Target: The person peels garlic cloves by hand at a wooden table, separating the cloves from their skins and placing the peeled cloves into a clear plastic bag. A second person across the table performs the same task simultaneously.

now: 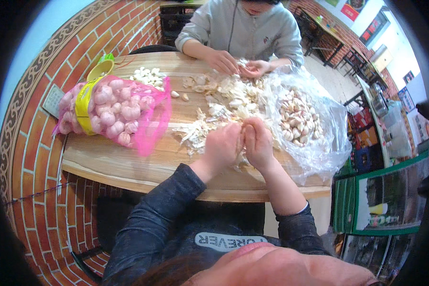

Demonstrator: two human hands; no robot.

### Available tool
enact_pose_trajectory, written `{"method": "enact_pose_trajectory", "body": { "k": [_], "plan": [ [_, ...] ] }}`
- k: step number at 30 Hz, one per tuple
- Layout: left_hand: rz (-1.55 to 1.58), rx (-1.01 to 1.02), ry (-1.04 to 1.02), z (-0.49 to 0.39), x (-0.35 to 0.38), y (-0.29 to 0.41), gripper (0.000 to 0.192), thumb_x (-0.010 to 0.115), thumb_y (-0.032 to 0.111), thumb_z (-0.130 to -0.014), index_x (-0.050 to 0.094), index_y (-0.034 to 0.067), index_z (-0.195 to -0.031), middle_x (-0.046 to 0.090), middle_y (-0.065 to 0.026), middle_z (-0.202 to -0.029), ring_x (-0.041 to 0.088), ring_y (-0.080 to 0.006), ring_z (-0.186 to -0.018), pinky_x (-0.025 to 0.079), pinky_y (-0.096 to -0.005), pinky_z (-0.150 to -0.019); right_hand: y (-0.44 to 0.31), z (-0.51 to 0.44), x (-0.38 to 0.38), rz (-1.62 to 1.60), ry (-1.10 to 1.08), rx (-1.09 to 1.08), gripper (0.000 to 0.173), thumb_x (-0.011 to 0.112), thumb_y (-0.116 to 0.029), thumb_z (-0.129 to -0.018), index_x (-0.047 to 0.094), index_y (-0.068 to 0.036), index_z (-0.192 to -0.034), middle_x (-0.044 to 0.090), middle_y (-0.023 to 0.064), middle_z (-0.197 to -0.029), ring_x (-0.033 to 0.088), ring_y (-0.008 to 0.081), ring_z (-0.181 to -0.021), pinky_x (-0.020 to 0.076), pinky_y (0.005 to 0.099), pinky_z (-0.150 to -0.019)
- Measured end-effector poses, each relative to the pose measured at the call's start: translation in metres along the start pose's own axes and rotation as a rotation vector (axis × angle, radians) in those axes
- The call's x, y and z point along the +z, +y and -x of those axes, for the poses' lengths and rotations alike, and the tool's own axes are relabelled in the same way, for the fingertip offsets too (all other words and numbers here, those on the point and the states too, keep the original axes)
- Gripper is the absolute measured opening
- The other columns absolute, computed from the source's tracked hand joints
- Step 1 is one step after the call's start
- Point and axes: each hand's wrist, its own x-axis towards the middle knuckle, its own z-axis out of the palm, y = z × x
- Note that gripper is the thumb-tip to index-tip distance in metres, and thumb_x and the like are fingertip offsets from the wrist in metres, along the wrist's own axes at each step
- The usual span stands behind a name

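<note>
My left hand (pixel 223 143) and my right hand (pixel 259 143) are pressed together with curled fingers over a heap of garlic skins (pixel 232 96). Whatever lies between them is hidden by the fingers, and my left hand is slightly blurred. To the right, unpeeled garlic cloves (pixel 298 119) are piled on a clear plastic bag (pixel 321 157). A pink mesh bag (pixel 152 132) of whole garlic bulbs (pixel 109 107) with a yellow band (pixel 84 105) lies at the left. Behind it sits a pile of peeled white cloves (pixel 148 77).
Across the wooden table (pixel 128 171), a person in a grey top (pixel 250 32) handles garlic over the skins. Two loose cloves (pixel 179 95) lie left of the heap. A yellow bowl (pixel 102 69) stands by the brick wall (pixel 35 153). A green-framed cooler (pixel 382 200) is at right.
</note>
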Motion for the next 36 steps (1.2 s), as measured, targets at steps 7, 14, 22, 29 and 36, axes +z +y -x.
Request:
{"method": "enact_pose_trajectory", "body": {
  "k": [7, 14, 22, 29, 36],
  "plan": [
    [0.07, -0.036, -0.038, 0.0, 0.002, -0.002, 0.013, 0.058, 0.02, -0.094, 0.056, 0.007, -0.096, 0.062, -0.0155, -0.08, 0.064, -0.0372, -0.073, 0.05, -0.0461, -0.064, 0.008, 0.004, -0.001, -0.043, 0.001, 0.103, 0.015, 0.047, -0.014, -0.106, 0.058, -0.004, -0.1, 0.059, 0.0046, -0.07, 0.058, 0.014, -0.061, 0.0454, 0.0299, -0.055],
    [0.282, -0.177, -0.116, -0.002, -0.002, -0.011, 0.019, 0.054, 0.021, -0.097, 0.056, 0.004, -0.104, 0.059, -0.0167, -0.075, 0.061, -0.0386, -0.074, 0.048, -0.0458, -0.066, 0.011, -0.012, 0.015, -0.196, 0.08, 0.181, 0.026, 0.041, -0.02, -0.108, 0.056, -0.005, -0.095, 0.051, -0.0003, -0.075, 0.045, 0.0087, -0.067, 0.04, 0.0266, -0.063],
    [0.933, -0.745, -0.089, -0.011, 0.007, -0.025, 0.029, 0.049, 0.034, -0.107, 0.055, 0.006, -0.111, 0.061, -0.0038, -0.084, 0.058, -0.0154, -0.071, 0.046, -0.0323, -0.063, 0.017, -0.019, 0.013, 0.032, 0.049, 0.346, 0.029, 0.039, -0.025, -0.108, 0.055, -0.002, -0.1, 0.055, 0.0113, -0.078, 0.054, 0.0239, -0.072, 0.0443, 0.0389, -0.067],
    [0.688, -0.533, -0.111, -0.005, 0.011, -0.024, 0.024, 0.047, 0.029, -0.109, 0.056, 0.008, -0.104, 0.054, 0.0023, -0.077, 0.046, -0.0043, -0.063, 0.038, -0.022, -0.056, 0.029, -0.007, 0.014, -0.052, -0.035, 0.354, 0.037, 0.036, -0.038, -0.111, 0.055, -0.006, -0.106, 0.056, 0.0062, -0.094, 0.053, 0.0193, -0.081, 0.046, 0.0337, -0.072],
    [1.519, -0.974, -0.147, -0.017, -0.007, -0.024, 0.018, 0.042, 0.003, -0.097, 0.057, 0.007, -0.107, 0.059, -0.0058, -0.083, 0.044, -0.0083, -0.058, 0.036, -0.023, -0.05, 0.021, -0.007, 0.001, -0.489, -0.039, 0.54, 0.038, 0.036, -0.045, -0.111, 0.055, -0.014, -0.104, 0.043, -0.0066, -0.084, 0.038, 0.0026, -0.072, 0.037, 0.0185, -0.06]
  ]
}}
